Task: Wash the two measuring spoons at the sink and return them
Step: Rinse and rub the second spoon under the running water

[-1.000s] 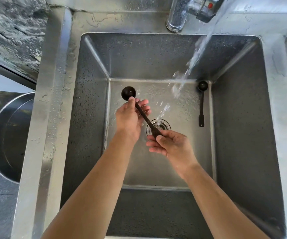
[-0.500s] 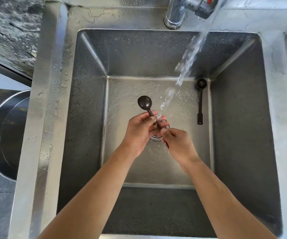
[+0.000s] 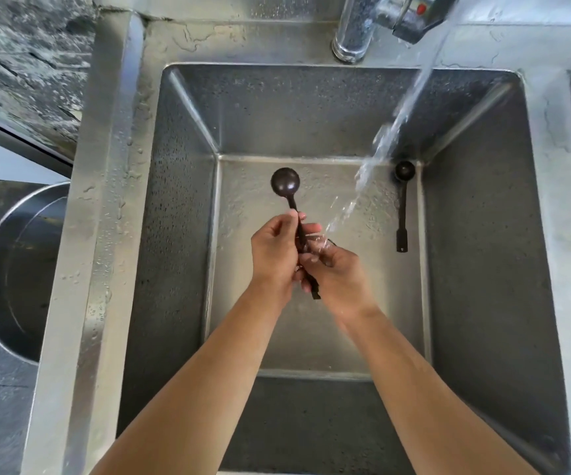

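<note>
Both hands now closed together on one spoon (image 3: 286,186) over the middle of the sink (image 3: 188,138). Left hand (image 3: 274,252) wrapped round the upper handle, just below the bowl; right hand (image 3: 337,272) curled on the lower handle, fingers rubbing it, with the handle's end poking out beneath. Compared with a second ago: hands drawn close and touching, no longer spread along a slanted handle; spoon swung nearly upright in view, bowl pointing to the far wall. Water (image 3: 376,149) from the tap (image 3: 404,15) now landing right on the fingers and handle rather than beside them. Probably means rinsing of the handle under way, bowl still outside the stream. Second spoon (image 3: 402,207) flat on the sink floor by the right wall, unmoved and apart from the hands, apparently still to be washed. Return of both not begun.
</note>
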A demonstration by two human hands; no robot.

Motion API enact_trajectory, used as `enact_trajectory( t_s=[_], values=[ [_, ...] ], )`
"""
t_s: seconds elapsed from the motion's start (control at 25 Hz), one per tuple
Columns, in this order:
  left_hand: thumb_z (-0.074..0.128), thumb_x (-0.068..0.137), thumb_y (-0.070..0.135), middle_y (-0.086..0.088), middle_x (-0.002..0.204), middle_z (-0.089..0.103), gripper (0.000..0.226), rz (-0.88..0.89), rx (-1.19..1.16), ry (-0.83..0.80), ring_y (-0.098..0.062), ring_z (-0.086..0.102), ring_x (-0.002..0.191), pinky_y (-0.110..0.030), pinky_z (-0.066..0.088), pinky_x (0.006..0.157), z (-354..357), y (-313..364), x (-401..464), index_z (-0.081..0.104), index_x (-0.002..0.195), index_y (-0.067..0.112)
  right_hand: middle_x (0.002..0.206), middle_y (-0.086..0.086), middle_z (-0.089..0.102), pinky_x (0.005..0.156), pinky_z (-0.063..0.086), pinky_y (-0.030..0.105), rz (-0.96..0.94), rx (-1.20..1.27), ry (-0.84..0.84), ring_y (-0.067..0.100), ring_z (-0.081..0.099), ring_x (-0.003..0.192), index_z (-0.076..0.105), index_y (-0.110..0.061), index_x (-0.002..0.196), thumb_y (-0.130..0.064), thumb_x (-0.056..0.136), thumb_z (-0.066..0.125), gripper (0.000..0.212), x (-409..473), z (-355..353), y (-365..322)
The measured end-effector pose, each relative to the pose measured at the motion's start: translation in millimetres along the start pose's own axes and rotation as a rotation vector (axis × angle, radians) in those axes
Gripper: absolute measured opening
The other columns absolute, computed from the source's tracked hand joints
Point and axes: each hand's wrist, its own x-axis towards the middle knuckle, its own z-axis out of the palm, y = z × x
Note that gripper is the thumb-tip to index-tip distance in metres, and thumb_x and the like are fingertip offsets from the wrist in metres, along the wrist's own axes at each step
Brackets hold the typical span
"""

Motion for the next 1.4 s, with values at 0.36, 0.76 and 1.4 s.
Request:
enact_trajectory(
  t_s=[0.36, 0.76, 1.4],
  values=[
    [0.062, 0.098, 0.012, -0.028, 0.1, 0.07, 0.027, -0.05, -0.168, -0.019, -0.023, 0.065, 0.06, -0.032, 0.052, 0.049, -18.6, 19.3, 6.2, 0.065, 0.117, -0.007, 0.088, 0.016, 0.067, 0.054, 0.043, 0.023, 0.044, 0.297, -0.153, 0.019, 0.054, 0.067, 0.075, -0.004, 0.103, 0.007, 0.096, 0.052, 0.026, -0.2, -8.8, 5.8],
    [0.055, 0.099, 0.024, -0.021, 0.097, 0.075, 0.029, -0.059, -0.176, -0.141, -0.031, 0.072, 0.082, -0.045, 0.059, 0.075, -22.3, -4.8, -2.9, 0.065, 0.115, 0.001, 0.072, 0.0, 0.074, 0.058, 0.05, 0.016, 0.042, -0.186, 0.085, 0.009, 0.063, 0.06, 0.076, -0.016, 0.096, -0.009, 0.092, 0.071, 0.01, -25.3, -47.6, 21.1],
    [0.045, 0.104, 0.015, -0.009, 0.066, 0.07, 0.028, -0.369, -0.009, -0.076, -0.022, 0.066, 0.058, -0.033, 0.057, 0.063, 65.1, -57.4, -15.7, 0.064, 0.086, 0.006, 0.074, -0.017, 0.071, 0.056, 0.046, 0.007, 0.013, -0.421, 0.489, -0.006, 0.065, 0.07, 0.07, -0.031, 0.082, -0.015, 0.087, 0.07, 0.018, -48.6, -87.7, 46.2]
  ],
)
